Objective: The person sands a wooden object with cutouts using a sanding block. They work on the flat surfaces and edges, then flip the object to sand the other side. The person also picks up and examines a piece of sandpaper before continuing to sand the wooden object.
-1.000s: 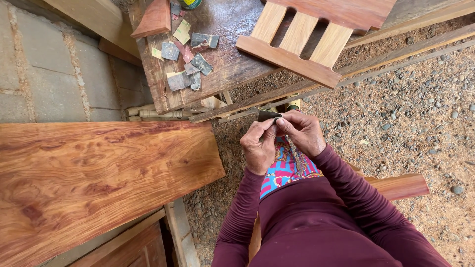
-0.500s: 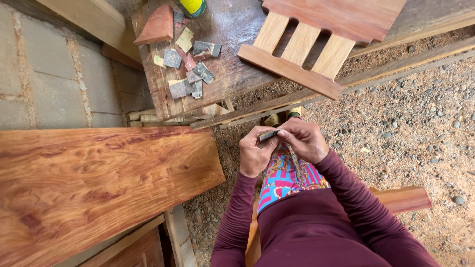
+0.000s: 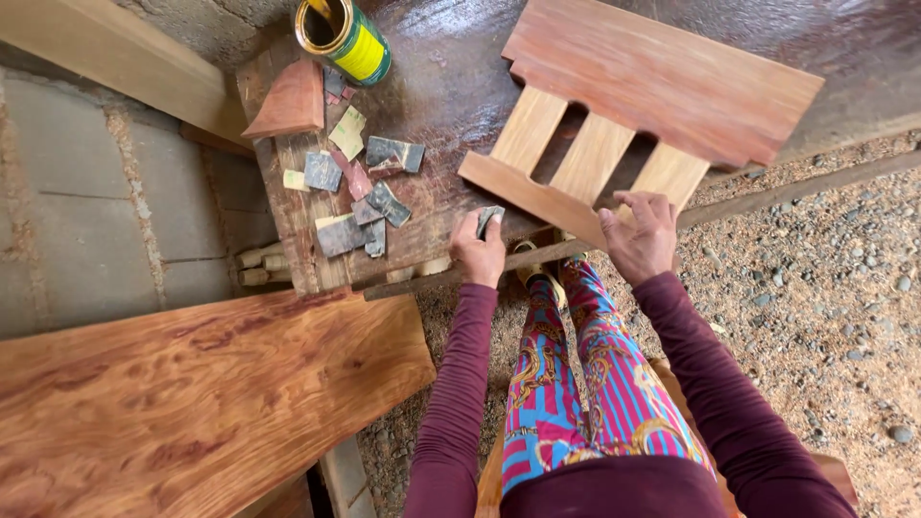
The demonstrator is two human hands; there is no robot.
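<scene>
My left hand (image 3: 479, 252) grips a small folded piece of grey sandpaper (image 3: 490, 220) at the near edge of a dark wooden table (image 3: 451, 86). My right hand (image 3: 641, 235) is spread open, fingertips touching the lower rail of a slatted wooden panel (image 3: 633, 115) that lies on the table. The panel has a reddish top board and three pale slats. Both arms wear maroon sleeves, and patterned trousers show below.
Several scraps of sandpaper (image 3: 350, 187) lie on the table's left part, beside a triangular wood block (image 3: 286, 104) and an open yellow-green can (image 3: 342, 36). A large reddish plank (image 3: 192, 403) lies at lower left. Gravel ground (image 3: 825, 288) is to the right.
Both hands, together over my lap folding the sandpaper, have moved forward and apart to the table. The left hand kept the sandpaper; the right let go and reached the panel. The view tilted forward.
</scene>
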